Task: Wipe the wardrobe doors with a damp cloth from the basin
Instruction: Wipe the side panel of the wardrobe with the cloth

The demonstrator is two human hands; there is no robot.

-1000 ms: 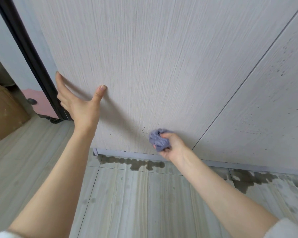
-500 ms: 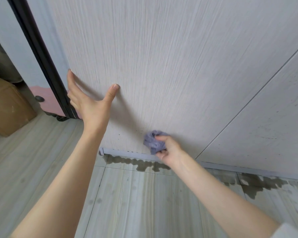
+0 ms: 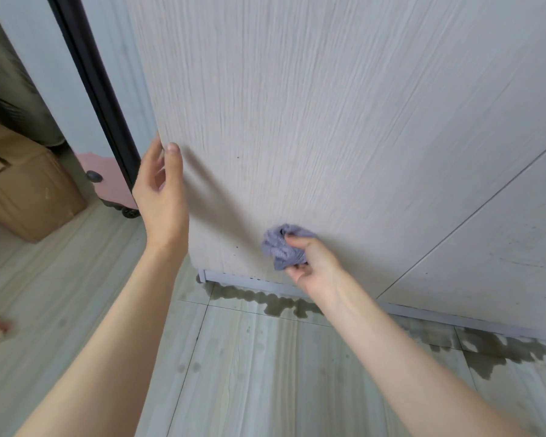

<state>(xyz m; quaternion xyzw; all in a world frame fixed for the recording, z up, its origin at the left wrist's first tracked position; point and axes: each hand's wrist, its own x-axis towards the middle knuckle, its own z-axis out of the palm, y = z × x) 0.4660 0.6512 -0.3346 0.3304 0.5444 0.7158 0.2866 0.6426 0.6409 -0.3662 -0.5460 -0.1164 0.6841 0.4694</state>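
A right hand grips a bunched purple cloth against the lower part of a pale wardrobe door, just above its bottom rail. The left hand, fingers relaxed and holding nothing, hovers at the door's left edge, well apart from the cloth.

pale wood-look tiled floor with dark puddles along the wardrobe's base. a cardboard box stands at left, beside a pink wheeled thing, perhaps a suitcase.
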